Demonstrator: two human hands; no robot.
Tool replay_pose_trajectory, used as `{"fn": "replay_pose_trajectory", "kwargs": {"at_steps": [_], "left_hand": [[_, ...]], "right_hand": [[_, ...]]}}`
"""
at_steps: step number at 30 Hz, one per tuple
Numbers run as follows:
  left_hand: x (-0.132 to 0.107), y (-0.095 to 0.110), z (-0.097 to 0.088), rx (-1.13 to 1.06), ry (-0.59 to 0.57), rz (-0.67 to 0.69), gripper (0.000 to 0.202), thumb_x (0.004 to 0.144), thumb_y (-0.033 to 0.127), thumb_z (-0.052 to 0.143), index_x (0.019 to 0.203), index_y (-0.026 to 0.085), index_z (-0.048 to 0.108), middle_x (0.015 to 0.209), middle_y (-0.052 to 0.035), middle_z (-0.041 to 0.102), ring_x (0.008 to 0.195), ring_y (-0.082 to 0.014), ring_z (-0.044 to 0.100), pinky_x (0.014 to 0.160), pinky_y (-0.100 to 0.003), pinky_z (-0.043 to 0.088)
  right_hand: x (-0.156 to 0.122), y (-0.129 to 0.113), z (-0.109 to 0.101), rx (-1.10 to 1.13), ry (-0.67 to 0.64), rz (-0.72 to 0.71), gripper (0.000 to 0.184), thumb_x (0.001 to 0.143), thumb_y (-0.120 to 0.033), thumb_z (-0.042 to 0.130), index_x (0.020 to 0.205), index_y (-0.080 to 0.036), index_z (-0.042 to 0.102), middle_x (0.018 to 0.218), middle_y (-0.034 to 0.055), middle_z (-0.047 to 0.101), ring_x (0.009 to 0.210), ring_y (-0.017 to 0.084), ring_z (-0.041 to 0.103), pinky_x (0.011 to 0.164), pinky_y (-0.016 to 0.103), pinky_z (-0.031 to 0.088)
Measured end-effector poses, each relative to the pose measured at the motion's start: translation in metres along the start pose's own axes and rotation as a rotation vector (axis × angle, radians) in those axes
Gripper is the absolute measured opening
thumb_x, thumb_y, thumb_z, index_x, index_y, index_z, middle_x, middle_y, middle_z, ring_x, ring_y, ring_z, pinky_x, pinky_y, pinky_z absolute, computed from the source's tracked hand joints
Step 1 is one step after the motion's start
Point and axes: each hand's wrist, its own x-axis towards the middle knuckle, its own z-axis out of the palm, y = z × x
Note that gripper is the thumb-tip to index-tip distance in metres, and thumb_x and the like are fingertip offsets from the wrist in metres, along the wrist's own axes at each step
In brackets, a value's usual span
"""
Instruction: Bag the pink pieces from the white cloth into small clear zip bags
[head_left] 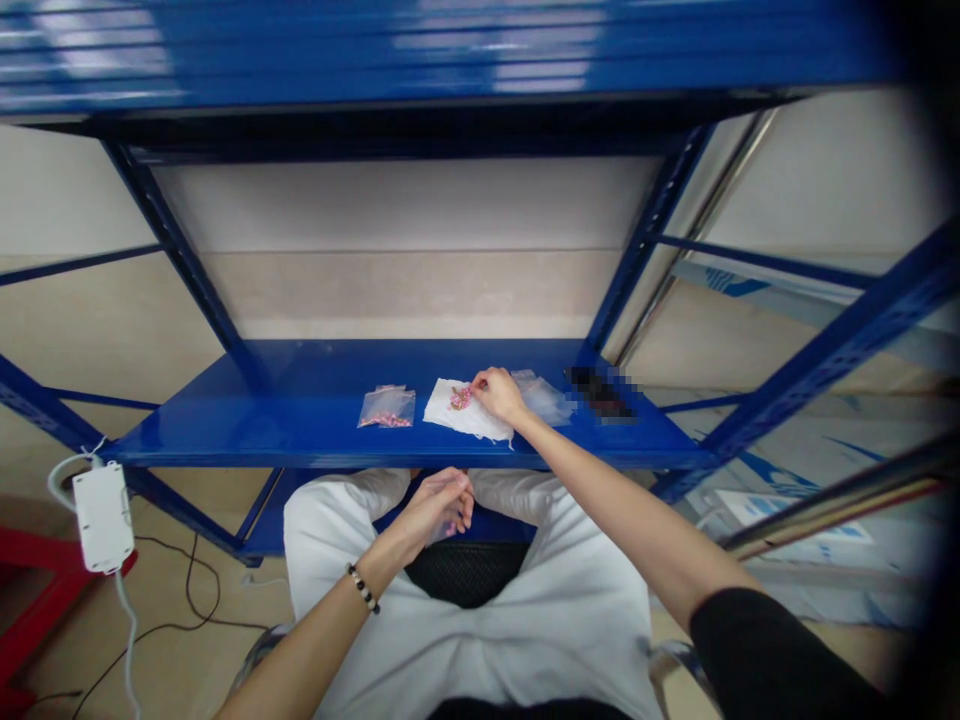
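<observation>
In the head view, the right hand [501, 396] reaches forward over a glossy blue steel shelf [315, 440], and its fingers [480, 383] are closed in a small pinch on a pink beaded piece [460, 398]. This piece lies on a soft, crumpled white tissue [450, 418], near the middle of the shelf and close to its front edge. To the left of the tissue, a little apart, lies a small clear zip bag [386, 408] with pink beads inside. To the right of the hand is a loose heap of thin, shiny plastic bags [544, 398]. Nearer the right end of the shelf lies a black object [604, 393], too blurred to tell what it is.

The left hand [439, 507] is below the shelf, above the person's white clothing [592, 610]. Its fingers [455, 490] are bent, but I cannot tell if they hold something. A bracelet of black and white beads [363, 588] circles the left wrist, and a black sleeve [757, 650] covers the upper right arm. At the left, a white plastic box [103, 517] with a cable hangs on the shelf's frame.
</observation>
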Motion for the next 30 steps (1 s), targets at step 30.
{"fn": "replay_pose_trajectory", "kwargs": {"at_steps": [30], "left_hand": [[-0.004, -0.002, -0.007, 0.16, 0.019, 0.002, 0.032, 0.081, 0.045, 0.069, 0.091, 0.016, 0.06, 0.067, -0.0002, 0.062, 0.055, -0.009, 0.058, 0.05, -0.018, 0.038]], "right_hand": [[-0.199, -0.075, -0.016, 1.079, -0.009, 0.228, 0.019, 0.075, -0.037, 0.075, 0.078, -0.018, 0.071, 0.078, 0.005, 0.074, 0.071, 0.018, 0.066, 0.065, 0.029, 0.048]]}}
